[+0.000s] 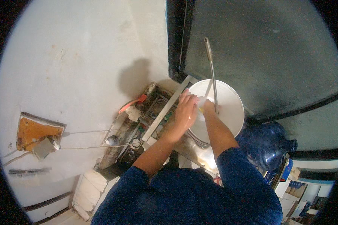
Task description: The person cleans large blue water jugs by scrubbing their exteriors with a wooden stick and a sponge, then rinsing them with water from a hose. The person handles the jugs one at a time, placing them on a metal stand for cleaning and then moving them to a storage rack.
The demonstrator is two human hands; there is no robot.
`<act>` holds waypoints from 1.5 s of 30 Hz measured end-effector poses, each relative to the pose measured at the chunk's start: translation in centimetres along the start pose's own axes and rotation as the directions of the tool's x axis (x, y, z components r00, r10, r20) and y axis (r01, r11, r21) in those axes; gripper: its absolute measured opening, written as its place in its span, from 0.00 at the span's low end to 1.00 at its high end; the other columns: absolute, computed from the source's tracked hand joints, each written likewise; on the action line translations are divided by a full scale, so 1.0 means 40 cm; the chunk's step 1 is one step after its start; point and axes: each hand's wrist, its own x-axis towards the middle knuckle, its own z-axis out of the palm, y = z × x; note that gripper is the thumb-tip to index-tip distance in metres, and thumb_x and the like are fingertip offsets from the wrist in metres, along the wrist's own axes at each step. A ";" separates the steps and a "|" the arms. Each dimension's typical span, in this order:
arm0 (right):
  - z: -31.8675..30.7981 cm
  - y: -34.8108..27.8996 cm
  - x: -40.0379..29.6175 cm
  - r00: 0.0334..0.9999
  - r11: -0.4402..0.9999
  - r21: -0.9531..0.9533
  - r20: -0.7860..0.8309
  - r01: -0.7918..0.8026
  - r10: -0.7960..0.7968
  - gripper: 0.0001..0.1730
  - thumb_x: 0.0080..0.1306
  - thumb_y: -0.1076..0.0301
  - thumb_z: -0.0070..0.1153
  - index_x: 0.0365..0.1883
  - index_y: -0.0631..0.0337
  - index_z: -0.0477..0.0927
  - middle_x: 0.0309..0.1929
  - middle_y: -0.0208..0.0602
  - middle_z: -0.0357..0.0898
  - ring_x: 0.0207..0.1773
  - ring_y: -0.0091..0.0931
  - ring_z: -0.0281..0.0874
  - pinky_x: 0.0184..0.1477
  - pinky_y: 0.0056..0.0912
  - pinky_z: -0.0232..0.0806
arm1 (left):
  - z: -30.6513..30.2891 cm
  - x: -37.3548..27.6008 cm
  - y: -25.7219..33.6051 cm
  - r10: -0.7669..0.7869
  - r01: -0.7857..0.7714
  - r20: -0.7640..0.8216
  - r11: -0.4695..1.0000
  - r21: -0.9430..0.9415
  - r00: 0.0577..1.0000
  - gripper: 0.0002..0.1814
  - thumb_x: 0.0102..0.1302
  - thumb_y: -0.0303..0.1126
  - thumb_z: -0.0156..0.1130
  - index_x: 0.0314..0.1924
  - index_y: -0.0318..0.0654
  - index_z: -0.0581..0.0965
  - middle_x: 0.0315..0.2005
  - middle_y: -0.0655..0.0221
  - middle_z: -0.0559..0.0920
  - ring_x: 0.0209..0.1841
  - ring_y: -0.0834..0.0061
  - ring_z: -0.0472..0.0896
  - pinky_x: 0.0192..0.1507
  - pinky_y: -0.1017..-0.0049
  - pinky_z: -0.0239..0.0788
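Observation:
A large white bucket (231, 118) stands before me, with a long-handled metal utensil (212, 67) leaning in it; its lower end is hidden. My left hand (186, 111) is at the bucket's left rim, wet, its fingers bent over a whitish translucent thing (202, 101) that I cannot identify. Inside the bucket, my right hand (209, 107) is beside that same thing and close to the utensil's shaft. A small yellow patch shows beneath the right hand. Whether either hand grips anything is not plain.
A large blue water bottle (266, 146) lies to the right of the bucket. On the left are a pale bar (166, 109), a cluttered ledge with an orange-red object (132, 103), and a cord (101, 146) running to a wall-mounted wooden board (38, 129).

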 end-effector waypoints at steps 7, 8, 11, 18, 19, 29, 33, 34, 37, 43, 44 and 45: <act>0.063 -0.013 -0.008 0.840 0.963 0.267 0.511 0.046 -0.182 0.34 0.68 0.44 0.55 0.63 0.60 0.75 0.60 0.52 0.79 0.64 0.42 0.78 0.62 0.53 0.68 | -0.005 0.002 0.005 -0.059 0.060 0.043 0.998 -0.021 0.997 0.09 0.73 0.29 0.51 0.47 0.34 0.76 0.48 0.50 0.80 0.69 0.40 0.66 0.72 0.46 0.53; 0.064 -0.044 -0.056 0.792 0.962 0.269 0.577 0.045 -0.198 0.34 0.68 0.43 0.54 0.63 0.60 0.75 0.60 0.52 0.80 0.63 0.42 0.78 0.61 0.54 0.69 | 0.001 0.002 0.000 -0.054 0.055 0.022 0.998 -0.038 0.998 0.10 0.75 0.31 0.50 0.48 0.34 0.76 0.49 0.51 0.80 0.68 0.42 0.68 0.73 0.48 0.53; 0.022 -0.110 -0.158 0.639 0.967 0.254 0.738 0.035 -0.217 0.35 0.69 0.41 0.53 0.63 0.61 0.75 0.60 0.51 0.80 0.60 0.43 0.80 0.58 0.54 0.71 | 0.013 0.007 0.007 -0.102 0.091 -0.062 0.983 -0.157 0.993 0.14 0.79 0.35 0.47 0.54 0.35 0.75 0.54 0.51 0.80 0.64 0.46 0.73 0.75 0.54 0.53; -0.214 -0.231 -0.332 0.204 0.985 0.153 0.969 -0.074 -0.136 0.38 0.71 0.36 0.49 0.63 0.61 0.76 0.58 0.50 0.81 0.54 0.45 0.84 0.51 0.57 0.77 | -0.014 0.007 0.067 -0.342 0.260 -0.094 0.842 -0.473 0.935 0.27 0.82 0.46 0.40 0.70 0.34 0.64 0.67 0.48 0.70 0.70 0.51 0.68 0.73 0.59 0.54; -0.248 -0.254 -0.362 0.173 0.970 0.153 0.978 -0.191 -0.120 0.38 0.71 0.35 0.49 0.62 0.61 0.76 0.58 0.50 0.81 0.54 0.46 0.85 0.50 0.57 0.78 | -0.017 0.008 0.063 -0.355 0.260 -0.108 0.831 -0.491 0.929 0.27 0.82 0.46 0.41 0.69 0.34 0.64 0.66 0.49 0.70 0.70 0.53 0.68 0.73 0.60 0.54; -0.653 -0.321 -0.605 0.556 0.948 0.294 0.771 0.122 -0.311 0.36 0.72 0.41 0.51 0.64 0.63 0.74 0.54 0.51 0.83 0.51 0.48 0.85 0.40 0.45 0.79 | 0.005 0.044 0.196 -0.363 0.189 -0.147 0.741 -0.644 0.920 0.22 0.81 0.44 0.47 0.63 0.35 0.71 0.61 0.58 0.75 0.65 0.64 0.70 0.70 0.65 0.56; -0.933 -0.289 -0.719 0.687 0.297 -0.669 0.443 0.681 -0.577 0.32 0.69 0.46 0.55 0.59 0.62 0.79 0.55 0.55 0.82 0.51 0.46 0.85 0.49 0.50 0.78 | 0.103 0.048 0.407 -0.216 0.215 0.100 0.616 -0.758 0.971 0.22 0.80 0.47 0.48 0.55 0.37 0.79 0.54 0.66 0.81 0.62 0.71 0.73 0.71 0.68 0.55; -0.971 -0.340 -0.787 0.830 0.318 -0.798 0.364 0.512 -0.423 0.30 0.68 0.47 0.56 0.59 0.63 0.80 0.57 0.56 0.81 0.54 0.45 0.84 0.54 0.51 0.76 | 0.146 0.042 0.440 -0.164 0.227 0.159 0.618 -0.753 0.974 0.21 0.80 0.47 0.48 0.54 0.37 0.79 0.53 0.67 0.82 0.62 0.72 0.73 0.71 0.68 0.55; -1.070 -0.316 -0.870 0.937 0.230 -0.972 -0.027 0.058 -0.349 0.23 0.66 0.53 0.58 0.52 0.59 0.83 0.55 0.50 0.82 0.59 0.41 0.81 0.55 0.49 0.74 | 0.300 0.034 0.594 -0.019 0.296 0.328 0.482 -0.825 0.945 0.25 0.81 0.50 0.45 0.56 0.37 0.79 0.56 0.63 0.82 0.64 0.70 0.74 0.72 0.69 0.54; -1.071 0.013 -0.738 0.363 0.101 -0.987 -0.049 0.125 -0.930 0.24 0.67 0.58 0.50 0.58 0.61 0.79 0.55 0.45 0.77 0.60 0.42 0.73 0.67 0.60 0.60 | 0.573 0.035 0.767 0.061 0.257 0.340 0.535 -0.805 0.938 0.30 0.82 0.52 0.37 0.64 0.36 0.75 0.64 0.58 0.78 0.68 0.62 0.72 0.72 0.65 0.56; -1.068 0.027 -0.739 0.372 0.203 -0.943 -0.095 0.263 -0.923 0.26 0.67 0.58 0.50 0.60 0.63 0.77 0.57 0.47 0.76 0.61 0.44 0.72 0.69 0.64 0.56 | 0.613 0.020 0.751 0.079 0.199 0.304 0.596 -0.778 0.949 0.30 0.82 0.52 0.37 0.64 0.36 0.75 0.64 0.57 0.78 0.68 0.60 0.73 0.71 0.64 0.58; -1.067 0.042 -0.744 0.391 0.299 -0.870 -0.137 0.392 -0.910 0.28 0.67 0.58 0.49 0.62 0.64 0.75 0.59 0.49 0.75 0.63 0.45 0.71 0.71 0.68 0.53 | 0.645 0.002 0.743 0.098 0.146 0.273 0.652 -0.744 0.957 0.30 0.82 0.51 0.37 0.65 0.36 0.74 0.64 0.55 0.78 0.67 0.57 0.73 0.69 0.63 0.60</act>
